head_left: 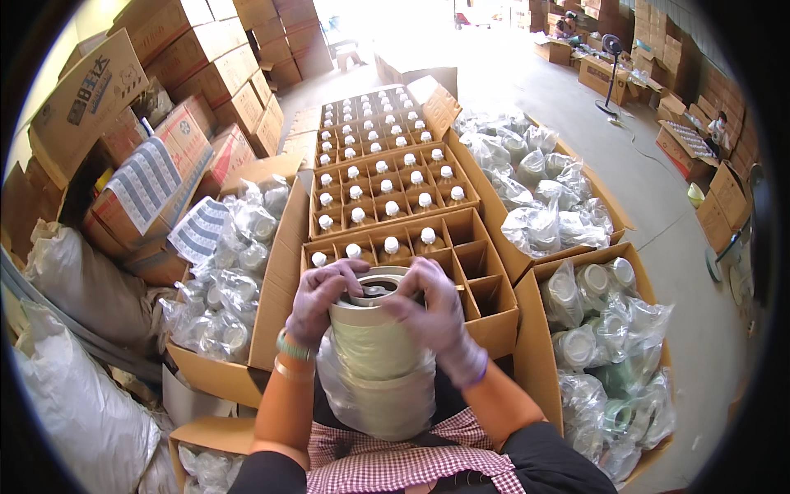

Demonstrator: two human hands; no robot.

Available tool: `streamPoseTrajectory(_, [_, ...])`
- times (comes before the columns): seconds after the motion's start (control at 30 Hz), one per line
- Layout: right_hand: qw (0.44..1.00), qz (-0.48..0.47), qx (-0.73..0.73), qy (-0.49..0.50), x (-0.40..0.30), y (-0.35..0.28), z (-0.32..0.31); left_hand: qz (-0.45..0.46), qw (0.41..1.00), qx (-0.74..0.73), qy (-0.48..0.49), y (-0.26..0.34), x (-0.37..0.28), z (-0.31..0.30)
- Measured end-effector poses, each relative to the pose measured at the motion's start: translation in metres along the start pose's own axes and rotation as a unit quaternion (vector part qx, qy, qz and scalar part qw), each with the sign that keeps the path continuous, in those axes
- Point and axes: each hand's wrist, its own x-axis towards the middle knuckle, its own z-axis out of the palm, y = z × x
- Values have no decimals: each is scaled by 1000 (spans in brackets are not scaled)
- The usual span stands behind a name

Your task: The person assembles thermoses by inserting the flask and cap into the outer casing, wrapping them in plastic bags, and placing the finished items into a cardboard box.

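Note:
A pale cylindrical container (382,346) with an open round top stands upright against my checked apron, its lower part wrapped in clear plastic. My gloved left hand (324,299) rests at the left of its rim, fingers curled over the opening. On the right side of the rim is my gloved right hand (435,315), slightly blurred, its fingers bent over the edge. A small translucent piece (374,290) shows inside the opening; whether the fingers grip it is unclear. Just beyond, white-capped bottles (392,246) stand in a divided cardboard box (509,290), with several compartments at its right without bottles.
More divided boxes (395,219) of capped bottles extend ahead. Cartons of plastic-wrapped containers flank me, at left (274,296) and right (537,346). White sacks (92,395) lie far left, near stacked cartons (203,68). A standing fan (611,74) and people sit farther off at right.

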Motion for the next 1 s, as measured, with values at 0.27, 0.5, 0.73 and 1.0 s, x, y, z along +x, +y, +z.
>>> streamPoseTrajectory(0.27, [990, -47, -126, -52, -15, -39, -42, 15, 999, 34, -23, 1, 3, -3])
streamPoseTrajectory(0.5, [880, 67, -270, -385, 4, -172, -95, -144, 985, -53, -76, -130, -76, 21])
streamPoseTrajectory(0.73, [750, -134, -517, -390, -67, -210, -50, -129, 981, -36, -142, -107, -116, 63])
streamPoseTrajectory(1.0, [720, -107, -499, -470, -16, -203, -67, -50, 981, 107, 156, -23, -184, 91])
